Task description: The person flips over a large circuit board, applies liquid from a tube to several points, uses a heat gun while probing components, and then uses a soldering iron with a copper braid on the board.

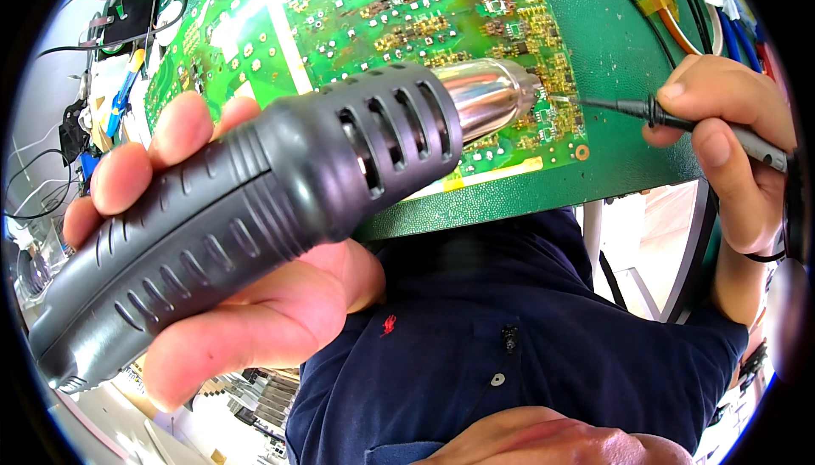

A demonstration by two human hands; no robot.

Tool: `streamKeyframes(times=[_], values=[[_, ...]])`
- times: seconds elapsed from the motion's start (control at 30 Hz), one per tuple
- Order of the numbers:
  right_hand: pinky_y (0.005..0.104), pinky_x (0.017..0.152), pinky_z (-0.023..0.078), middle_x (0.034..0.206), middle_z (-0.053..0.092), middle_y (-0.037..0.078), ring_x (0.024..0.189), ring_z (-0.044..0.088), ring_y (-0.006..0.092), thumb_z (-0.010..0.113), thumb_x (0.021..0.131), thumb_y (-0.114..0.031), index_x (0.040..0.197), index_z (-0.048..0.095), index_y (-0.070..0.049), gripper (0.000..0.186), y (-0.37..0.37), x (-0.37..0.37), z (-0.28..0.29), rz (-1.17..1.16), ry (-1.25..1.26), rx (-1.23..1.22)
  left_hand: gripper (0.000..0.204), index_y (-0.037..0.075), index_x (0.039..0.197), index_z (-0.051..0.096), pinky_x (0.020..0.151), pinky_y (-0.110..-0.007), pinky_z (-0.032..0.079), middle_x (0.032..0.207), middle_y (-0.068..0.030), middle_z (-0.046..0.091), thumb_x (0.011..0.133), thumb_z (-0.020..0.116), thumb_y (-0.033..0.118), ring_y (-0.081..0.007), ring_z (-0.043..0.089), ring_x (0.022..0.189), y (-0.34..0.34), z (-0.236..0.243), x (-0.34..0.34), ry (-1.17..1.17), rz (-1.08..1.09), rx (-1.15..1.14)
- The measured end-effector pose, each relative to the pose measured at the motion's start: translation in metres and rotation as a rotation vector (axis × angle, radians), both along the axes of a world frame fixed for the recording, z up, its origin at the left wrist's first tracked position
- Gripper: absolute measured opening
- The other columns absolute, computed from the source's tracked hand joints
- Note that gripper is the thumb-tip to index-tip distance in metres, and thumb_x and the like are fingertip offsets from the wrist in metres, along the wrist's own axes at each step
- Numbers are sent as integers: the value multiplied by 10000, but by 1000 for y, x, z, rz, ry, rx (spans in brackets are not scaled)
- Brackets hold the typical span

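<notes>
My left hand (pixel 276 321) is wrapped round the black ribbed handle of a hot air gun (pixel 289 176). Its shiny metal nozzle (pixel 486 98) reaches over the right part of a large green circuit board (pixel 340 57), close to a dense group of small components. Between the fingers and thumb of my right hand (pixel 734 117) is a slim pen-shaped probe (pixel 624 107) with a black collar and grey body. The probe's thin tip points left at the board's right edge, near the nozzle's mouth. Whether the tip touches a component, I cannot tell.
Beneath the board lies a green mat (pixel 628 155), its front edge close to my dark shirt (pixel 526 363). Looped cables (pixel 671 6) sit at the far right. Several tools and wires, including blue-handled pliers (pixel 126 91), crowd the left side.
</notes>
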State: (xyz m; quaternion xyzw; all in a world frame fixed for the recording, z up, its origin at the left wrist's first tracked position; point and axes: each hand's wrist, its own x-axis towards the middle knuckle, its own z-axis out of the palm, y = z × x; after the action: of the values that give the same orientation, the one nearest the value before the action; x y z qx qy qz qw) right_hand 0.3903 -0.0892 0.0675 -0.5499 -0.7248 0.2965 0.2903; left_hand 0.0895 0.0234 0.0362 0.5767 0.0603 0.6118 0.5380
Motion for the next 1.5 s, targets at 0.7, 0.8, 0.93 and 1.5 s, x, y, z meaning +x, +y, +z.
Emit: streamKeyframes(times=[0.7, 0.8, 0.93, 1.5], values=[[329, 738, 481, 827, 634, 141, 758, 617, 198, 534, 989, -154, 1084, 612, 53, 241, 0, -2, 1, -11, -13, -1, 669, 5, 1294, 464, 991, -530, 498, 1261, -169, 555, 948, 531, 574, -343, 570, 1192, 3, 2, -10, 48, 182, 25], [324, 740, 482, 826, 635, 140, 762, 619, 198, 537, 991, -154, 1089, 612, 55, 243, 2, 2, 1, 35, -23, 16, 670, 6, 1293, 464, 992, -529, 498, 1260, -167, 557, 947, 532, 575, -344, 572, 1188, 2, 2, -10, 45, 172, 20], [318, 741, 484, 828, 637, 141, 770, 621, 199, 543, 990, -163, 1084, 615, 61, 253, 2, 2, 2, 27, -42, 33, 674, 2, 1295, 462, 991, -527, 500, 1255, -168, 561, 944, 538, 573, -346, 570, 1190, 3, 1, -9, 36, 181, 17], [319, 741, 486, 837, 643, 148, 780, 624, 203, 548, 995, -181, 1096, 614, 66, 274, -1, -2, 0, -43, -26, 12, 667, -5, 1295, 463, 992, -512, 499, 1263, -176, 551, 948, 540, 560, -351, 558, 1198, 2, 2, -9, 30, 145, 12]])
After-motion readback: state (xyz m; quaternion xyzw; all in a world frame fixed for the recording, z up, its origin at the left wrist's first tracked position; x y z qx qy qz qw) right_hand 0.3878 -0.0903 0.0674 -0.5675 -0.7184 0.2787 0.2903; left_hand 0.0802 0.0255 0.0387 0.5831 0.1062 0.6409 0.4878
